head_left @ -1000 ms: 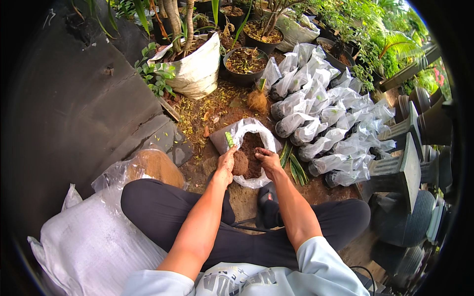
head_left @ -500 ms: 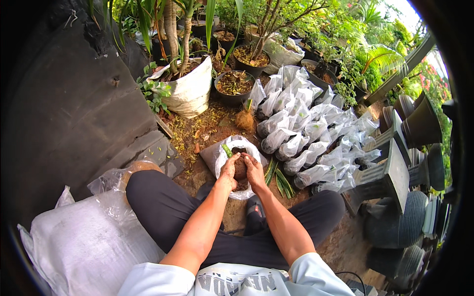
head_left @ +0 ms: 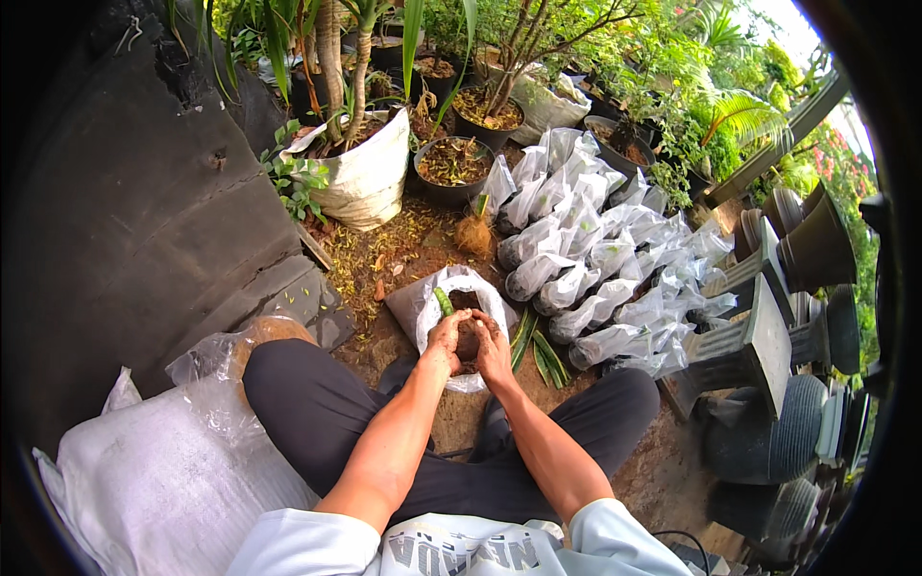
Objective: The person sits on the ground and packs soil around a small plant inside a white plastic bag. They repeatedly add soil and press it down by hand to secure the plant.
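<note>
My left hand [head_left: 444, 341] and my right hand [head_left: 494, 350] are cupped round a brown clump of soil [head_left: 467, 338] inside an open white sack of soil [head_left: 461, 382]. Fingers of both hands wrap over the clump and nearly meet at its top. A short green leaf piece [head_left: 443, 300] sticks up just above my left hand. Right of the sack lie loose striped green leaves [head_left: 549, 362]. Beyond the sack sits a fibrous brown husk [head_left: 473, 232] with a green leaf standing in it.
Rows of clear plastic-covered bags [head_left: 576, 269] fill the middle right. Potted plants [head_left: 453, 163] line the back. Dark pedestals and pots [head_left: 768, 437] crowd the right side. A large pale sack [head_left: 173, 451] lies at left, beside a dark sheet [head_left: 144, 221].
My right hand has closed in from the sack's right side toward my left hand, round the clump. The camera view has shifted, so the scene appears lower and further left than a second ago.
</note>
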{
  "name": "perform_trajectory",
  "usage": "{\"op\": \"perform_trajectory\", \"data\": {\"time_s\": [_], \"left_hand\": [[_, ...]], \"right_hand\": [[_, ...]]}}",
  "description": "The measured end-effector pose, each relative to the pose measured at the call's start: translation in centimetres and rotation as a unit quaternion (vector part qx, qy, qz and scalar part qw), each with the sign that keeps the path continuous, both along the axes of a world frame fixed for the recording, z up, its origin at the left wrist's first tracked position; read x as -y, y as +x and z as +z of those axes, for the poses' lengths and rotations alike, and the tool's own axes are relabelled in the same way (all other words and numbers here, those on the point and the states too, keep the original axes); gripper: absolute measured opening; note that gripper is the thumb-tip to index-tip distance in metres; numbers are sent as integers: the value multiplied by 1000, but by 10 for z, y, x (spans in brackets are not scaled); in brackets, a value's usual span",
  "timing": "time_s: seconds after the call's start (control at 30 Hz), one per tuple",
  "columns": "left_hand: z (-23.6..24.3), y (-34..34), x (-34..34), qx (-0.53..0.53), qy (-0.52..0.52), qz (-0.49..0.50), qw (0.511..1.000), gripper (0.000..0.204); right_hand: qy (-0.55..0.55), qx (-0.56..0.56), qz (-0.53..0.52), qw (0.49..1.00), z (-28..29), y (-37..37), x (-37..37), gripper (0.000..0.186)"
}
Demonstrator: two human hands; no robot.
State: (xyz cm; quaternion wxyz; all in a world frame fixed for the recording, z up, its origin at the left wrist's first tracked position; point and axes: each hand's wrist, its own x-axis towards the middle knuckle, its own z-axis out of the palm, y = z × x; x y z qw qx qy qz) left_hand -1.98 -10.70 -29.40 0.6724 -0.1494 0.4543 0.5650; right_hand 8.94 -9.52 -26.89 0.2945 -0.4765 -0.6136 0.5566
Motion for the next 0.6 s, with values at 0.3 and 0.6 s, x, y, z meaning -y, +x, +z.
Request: {"op": "perform_trajectory", "data": {"time_s": [0.3, 0.6], "left_hand": [[20, 12, 1, -54, -28, 37, 997, 15], [1, 4, 0, 92, 52, -8, 994, 27]], "right_hand": [[-162, -64, -55, 983, 8, 1, 1, 49], [53, 25, -30, 998, 5, -6, -5, 36]]}}
